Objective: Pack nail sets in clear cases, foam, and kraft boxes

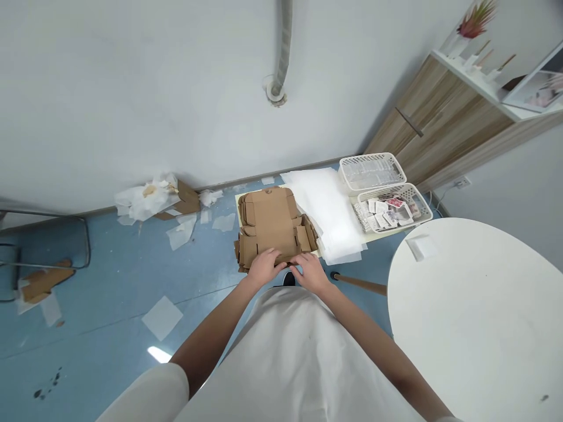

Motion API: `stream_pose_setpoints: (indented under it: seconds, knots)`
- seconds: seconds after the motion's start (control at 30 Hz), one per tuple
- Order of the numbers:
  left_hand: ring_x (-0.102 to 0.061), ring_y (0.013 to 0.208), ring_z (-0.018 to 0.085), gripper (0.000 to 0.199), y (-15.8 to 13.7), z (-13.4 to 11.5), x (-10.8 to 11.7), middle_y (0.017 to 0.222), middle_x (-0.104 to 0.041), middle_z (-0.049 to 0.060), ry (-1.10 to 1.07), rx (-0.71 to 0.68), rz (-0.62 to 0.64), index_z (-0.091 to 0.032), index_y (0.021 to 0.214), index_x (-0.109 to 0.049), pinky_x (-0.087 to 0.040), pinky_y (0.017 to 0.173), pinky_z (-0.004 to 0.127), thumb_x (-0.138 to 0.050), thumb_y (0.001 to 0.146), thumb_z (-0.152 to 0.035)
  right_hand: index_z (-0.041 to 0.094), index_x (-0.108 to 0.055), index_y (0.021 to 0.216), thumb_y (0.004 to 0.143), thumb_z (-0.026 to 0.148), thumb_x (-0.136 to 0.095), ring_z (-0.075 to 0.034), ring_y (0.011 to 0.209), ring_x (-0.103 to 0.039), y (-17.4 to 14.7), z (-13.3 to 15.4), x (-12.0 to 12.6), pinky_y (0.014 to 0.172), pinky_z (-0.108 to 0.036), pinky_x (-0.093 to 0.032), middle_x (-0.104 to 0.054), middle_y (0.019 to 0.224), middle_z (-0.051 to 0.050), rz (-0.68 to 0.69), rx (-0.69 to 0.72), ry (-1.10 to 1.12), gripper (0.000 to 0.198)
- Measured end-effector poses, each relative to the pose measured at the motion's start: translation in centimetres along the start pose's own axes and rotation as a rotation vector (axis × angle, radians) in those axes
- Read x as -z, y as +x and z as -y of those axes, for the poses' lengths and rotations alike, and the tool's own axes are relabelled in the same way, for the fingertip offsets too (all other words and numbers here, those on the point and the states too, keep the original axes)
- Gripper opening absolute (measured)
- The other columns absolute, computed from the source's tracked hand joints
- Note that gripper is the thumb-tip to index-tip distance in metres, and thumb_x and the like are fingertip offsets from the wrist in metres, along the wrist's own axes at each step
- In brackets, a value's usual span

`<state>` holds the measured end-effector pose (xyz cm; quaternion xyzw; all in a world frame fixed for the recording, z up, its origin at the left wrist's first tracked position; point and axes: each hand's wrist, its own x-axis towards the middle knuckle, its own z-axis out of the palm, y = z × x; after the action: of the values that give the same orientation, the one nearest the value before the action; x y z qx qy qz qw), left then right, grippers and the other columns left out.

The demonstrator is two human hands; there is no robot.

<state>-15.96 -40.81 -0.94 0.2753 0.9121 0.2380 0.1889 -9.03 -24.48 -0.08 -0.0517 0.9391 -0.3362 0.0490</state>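
A brown unfolded cardboard box (pixel 275 225) lies on top of a pile of similar flat boxes, its flaps spread. My left hand (pixel 264 268) grips its near edge, with the fingers curled over the cardboard. About a hand's width to the right, my right hand (pixel 310 271) holds the same edge, thumb toward me. Both hands bend over the near flap, and parts of the fingertips are hard to make out. Beside the boxes on the right lies a stack of white sheets (pixel 332 208).
Two white plastic baskets stand at the right: one with clear packets (pixel 394 157), the other with small white packages (pixel 427 218). A round white table (pixel 479 316) is at my right. Paper scraps (pixel 162 317) and an open carton (pixel 188 198) lie on the blue floor. A metal frame (pixel 88 243) stands far left.
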Motion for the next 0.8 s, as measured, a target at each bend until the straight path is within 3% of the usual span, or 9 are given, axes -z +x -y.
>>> stream_pose_setpoints:
  seconds: [0.17,0.33,0.43,0.57,0.7,0.8]
  knots:
    - [-0.056,0.078,0.019,0.026,0.3,-0.5,0.4,0.079,-0.059,0.005,0.085,-0.018,-0.021,-0.020,0.079,-0.059,-0.041,0.064,0.028,-0.036,0.086,-0.032,0.022,-0.059,0.090,0.082,0.028,-0.044,-0.021,0.084,-0.058,0.0,0.0,0.1,0.082,-0.039,-0.037,-0.066,0.087,-0.005,0.006,0.025,0.005,0.018]
    - [-0.054,0.078,0.018,0.029,0.4,-0.8,1.1,0.081,-0.058,0.005,0.071,-0.010,-0.203,-0.020,0.081,-0.055,-0.040,0.065,0.029,-0.029,0.089,-0.031,0.021,-0.058,0.101,0.082,0.036,-0.045,-0.022,0.088,-0.060,0.3,-0.6,0.8,0.077,-0.037,-0.045,-0.066,0.095,-0.008,-0.038,-0.150,0.186,0.028]
    - [-0.053,0.078,0.018,0.028,0.1,-1.1,1.8,0.081,-0.057,0.005,0.089,-0.027,-0.246,-0.020,0.081,-0.054,-0.039,0.068,0.030,-0.029,0.089,-0.030,0.022,-0.046,0.119,0.079,0.040,-0.048,-0.021,0.087,-0.062,1.1,-0.8,1.4,0.072,-0.035,-0.049,-0.062,0.106,-0.009,-0.101,-0.287,0.380,0.044]
    - [-0.052,0.080,0.019,0.027,-0.6,-1.3,2.3,0.081,-0.058,0.005,0.114,-0.109,-0.237,-0.020,0.083,-0.055,-0.037,0.073,0.032,-0.030,0.088,-0.029,0.023,-0.025,0.134,0.072,0.035,-0.056,-0.020,0.083,-0.063,2.5,-1.0,2.6,0.075,-0.037,-0.050,-0.054,0.120,-0.009,-0.247,-0.303,0.478,0.070]
    - [-0.052,0.081,0.019,0.027,-1.4,-1.4,2.2,0.082,-0.058,0.005,0.050,-0.144,-0.243,-0.020,0.084,-0.055,-0.037,0.076,0.033,-0.030,0.088,-0.028,0.025,-0.034,0.130,0.070,0.020,-0.051,-0.020,0.090,-0.061,3.5,-1.0,3.7,0.078,-0.037,-0.050,-0.059,0.114,-0.005,-0.240,-0.258,0.437,0.062]
    - [-0.053,0.084,0.019,0.026,-2.0,-1.9,2.0,0.084,-0.059,0.005,-0.022,-0.200,-0.215,-0.021,0.087,-0.056,-0.037,0.079,0.034,-0.031,0.087,-0.029,0.023,-0.040,0.127,0.071,0.017,-0.046,-0.021,0.082,-0.063,3.8,-1.1,4.1,0.076,-0.038,-0.050,-0.064,0.102,-0.005,-0.245,-0.320,0.385,0.056]
